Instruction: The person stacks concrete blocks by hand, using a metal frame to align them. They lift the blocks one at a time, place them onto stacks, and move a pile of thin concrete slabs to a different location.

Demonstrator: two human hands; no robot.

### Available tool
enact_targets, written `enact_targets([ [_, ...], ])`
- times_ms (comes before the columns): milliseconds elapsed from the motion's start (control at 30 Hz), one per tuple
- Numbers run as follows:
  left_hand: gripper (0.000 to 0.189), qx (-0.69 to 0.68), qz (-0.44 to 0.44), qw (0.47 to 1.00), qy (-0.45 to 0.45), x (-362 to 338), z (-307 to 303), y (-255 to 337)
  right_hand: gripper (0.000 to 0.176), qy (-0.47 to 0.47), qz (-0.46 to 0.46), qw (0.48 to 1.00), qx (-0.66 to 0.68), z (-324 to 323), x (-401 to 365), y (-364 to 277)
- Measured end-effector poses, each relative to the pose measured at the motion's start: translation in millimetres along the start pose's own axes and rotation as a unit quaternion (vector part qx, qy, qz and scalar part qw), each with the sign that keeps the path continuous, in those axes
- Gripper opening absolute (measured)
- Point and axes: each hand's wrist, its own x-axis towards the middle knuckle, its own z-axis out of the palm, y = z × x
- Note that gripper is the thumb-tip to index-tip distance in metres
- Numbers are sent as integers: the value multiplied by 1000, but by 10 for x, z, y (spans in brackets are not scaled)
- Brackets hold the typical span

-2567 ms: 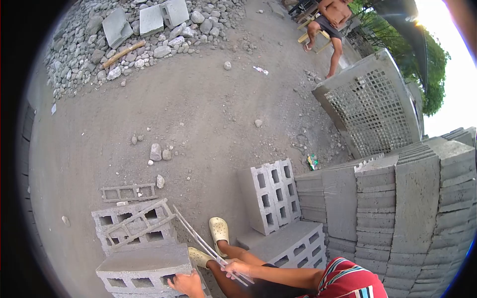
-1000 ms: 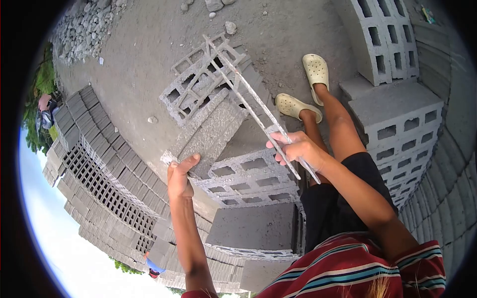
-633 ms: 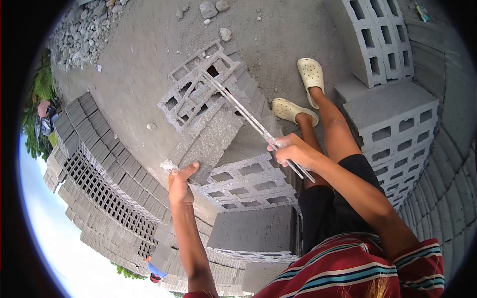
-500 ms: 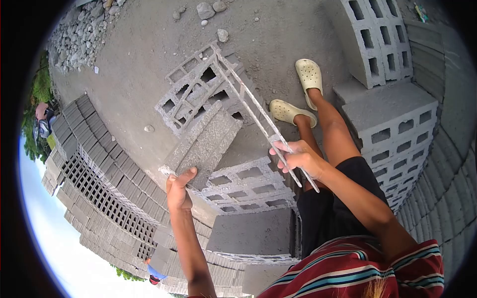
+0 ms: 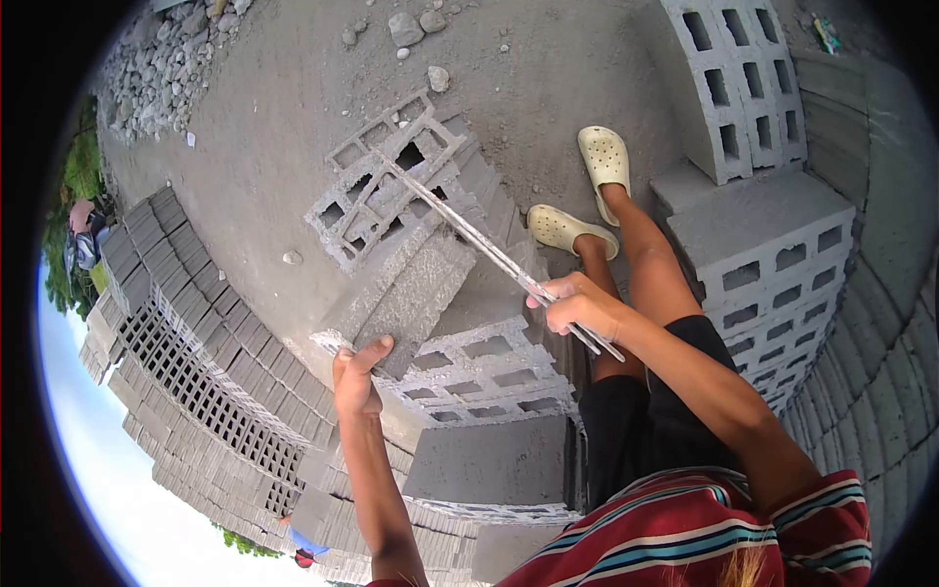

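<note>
My left hand [image 5: 360, 372] is closed on the near end of a rough grey concrete block [image 5: 396, 293], thumb on top, fingers hidden below. My right hand [image 5: 575, 303] grips a narrow, ladder-like frame [image 5: 469, 233] crusted with cement. Seen nearly edge-on, this frame slants from my right hand toward the upper left, its far end over the hollow blocks [image 5: 333, 210]. On those blocks lies open lattice framing [image 5: 440, 147]. Below the block in my left hand, a stack of hollow blocks [image 5: 484, 377] shows its rectangular holes.
Taller hollow-block stacks [image 5: 773, 284] stand right of my legs, with more blocks [image 5: 719, 88] on top. A long block wall [image 5: 210, 362] curves along the left. Stones [image 5: 406, 29] lie on the dirt ground. My feet wear cream clogs [image 5: 562, 230]. People appear small at the far left.
The ladder-like frame has rolled nearly edge-on in my right hand, and its far end has moved down and left. My left hand stays on the block.
</note>
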Motion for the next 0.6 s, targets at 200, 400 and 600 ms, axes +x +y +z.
enact_targets([
  [200,46,-4,-29,1000,-9,32,-132,-142,66,35,-170,983,54,182,-174,-137],
  [400,42,58,-32,996,64,148,133,-161,67,105,-130,984,63,-18,-201,164],
  [600,47,271,34,947,170,696,1021,-346,59,191,-79,978,-29,-241,-502,-113],
])
